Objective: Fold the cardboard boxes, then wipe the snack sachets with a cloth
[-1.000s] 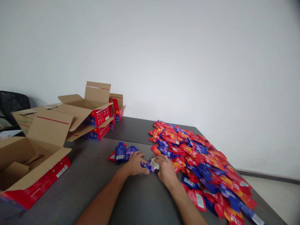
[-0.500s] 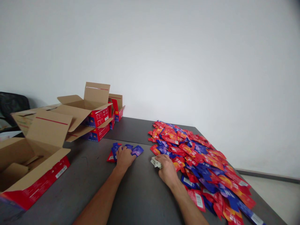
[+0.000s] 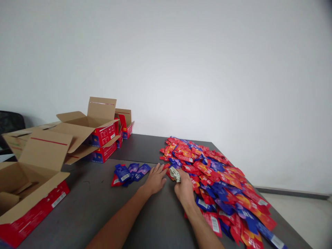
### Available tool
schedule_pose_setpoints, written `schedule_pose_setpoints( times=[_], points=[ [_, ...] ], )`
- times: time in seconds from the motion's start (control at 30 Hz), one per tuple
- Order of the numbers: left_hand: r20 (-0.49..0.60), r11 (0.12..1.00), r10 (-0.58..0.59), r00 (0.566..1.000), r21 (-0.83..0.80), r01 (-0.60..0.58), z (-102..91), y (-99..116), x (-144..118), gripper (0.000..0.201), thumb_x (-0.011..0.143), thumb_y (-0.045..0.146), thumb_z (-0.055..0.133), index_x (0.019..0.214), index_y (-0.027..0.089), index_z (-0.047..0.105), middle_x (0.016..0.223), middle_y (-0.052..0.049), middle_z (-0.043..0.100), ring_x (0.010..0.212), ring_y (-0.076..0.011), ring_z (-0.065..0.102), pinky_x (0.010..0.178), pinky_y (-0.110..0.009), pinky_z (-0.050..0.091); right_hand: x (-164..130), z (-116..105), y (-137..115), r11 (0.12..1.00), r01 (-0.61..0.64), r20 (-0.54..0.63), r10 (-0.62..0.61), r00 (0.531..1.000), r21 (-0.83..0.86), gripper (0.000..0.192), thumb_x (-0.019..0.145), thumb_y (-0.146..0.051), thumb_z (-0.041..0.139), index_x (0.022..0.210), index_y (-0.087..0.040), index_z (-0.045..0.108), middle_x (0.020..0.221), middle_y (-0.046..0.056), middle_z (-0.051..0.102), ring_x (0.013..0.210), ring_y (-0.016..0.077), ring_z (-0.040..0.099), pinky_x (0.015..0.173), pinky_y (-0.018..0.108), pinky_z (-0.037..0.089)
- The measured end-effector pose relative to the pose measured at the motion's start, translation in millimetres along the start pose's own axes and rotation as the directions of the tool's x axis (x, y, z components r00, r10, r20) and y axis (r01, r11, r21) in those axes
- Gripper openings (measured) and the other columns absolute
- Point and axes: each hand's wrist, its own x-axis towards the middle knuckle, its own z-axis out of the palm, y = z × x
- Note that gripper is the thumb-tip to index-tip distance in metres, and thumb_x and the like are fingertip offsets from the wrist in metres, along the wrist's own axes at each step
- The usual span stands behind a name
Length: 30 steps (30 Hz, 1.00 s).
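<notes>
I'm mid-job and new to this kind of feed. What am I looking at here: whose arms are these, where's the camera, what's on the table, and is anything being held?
There is no machine: the camera sits on a person's head and looks forward and down, so the two bare arms are the wearer's own. The left hand lies open and flat on the dark table, beside a small stack of blue packets. The right hand grips a small whitish bundle; I cannot tell what it is. It rests at the edge of a big pile of red and blue packets. Open cardboard boxes stand on the left.
</notes>
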Motion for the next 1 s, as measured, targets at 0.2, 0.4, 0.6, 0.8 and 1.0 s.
schedule_pose_setpoints(
  times=[0.2,0.4,0.6,0.8,1.0],
  points=[
    [0.097,0.999,-0.046,0.994,-0.006,0.047,4.4,21,19,0.061,0.091,0.046,0.039,0.149,0.030,0.033,0.157,-0.006,0.033,0.143,-0.0332,0.025,0.113,-0.055,0.020,4,-4,5,0.999,-0.037,-0.043,0.038,0.998,0.039,0.054,0.069,0.000,0.042,0.115,-0.017,0.065,0.113,0.010,0.069,0.105,0.0246,0.061,0.096,0.038,0.045],
    [-0.089,0.997,-0.008,0.996,0.080,0.015,-4.1,34,-29,0.050,0.090,0.046,0.043,0.134,0.026,0.053,0.132,-0.013,0.055,0.118,-0.0336,0.046,0.100,-0.050,0.034,1,-7,0,0.998,-0.049,-0.010,0.050,0.999,0.031,0.055,0.068,0.002,0.041,0.113,-0.019,0.066,0.107,0.008,0.070,0.101,0.0240,0.061,0.092,0.035,0.046],
    [-0.092,0.991,-0.031,0.995,-0.134,0.019,-18.5,6,-52,0.049,0.076,0.030,0.059,0.125,0.025,0.060,0.118,-0.009,0.061,0.114,-0.0282,0.048,0.100,-0.042,0.037,-1,-2,-3,0.999,-0.029,0.055,0.027,0.998,0.044,0.057,0.064,0.004,0.041,0.108,-0.020,0.068,0.104,0.007,0.070,0.098,0.0231,0.061,0.089,0.033,0.046],
    [-0.030,0.956,-0.127,0.991,-0.271,0.114,-15.2,-35,-49,0.063,0.073,0.038,0.066,0.134,0.024,0.056,0.139,-0.009,0.053,0.129,-0.0300,0.040,0.110,-0.043,0.031,-7,12,-5,0.989,0.098,0.118,-0.112,0.987,0.115,0.060,0.063,0.003,0.043,0.113,-0.019,0.068,0.114,0.009,0.068,0.107,0.0232,0.058,0.098,0.037,0.043],
    [0.049,0.968,-0.170,0.984,-0.176,0.176,-13.1,-36,-45,0.057,0.072,0.047,0.066,0.129,0.041,0.059,0.141,-0.003,0.053,0.129,-0.0358,0.039,0.105,-0.053,0.032,-15,28,-34,0.948,0.261,0.281,-0.304,0.910,0.180,0.059,0.068,0.002,0.045,0.115,-0.024,0.069,0.115,0.007,0.068,0.107,0.0213,0.058,0.096,0.035,0.043]
  ],
)
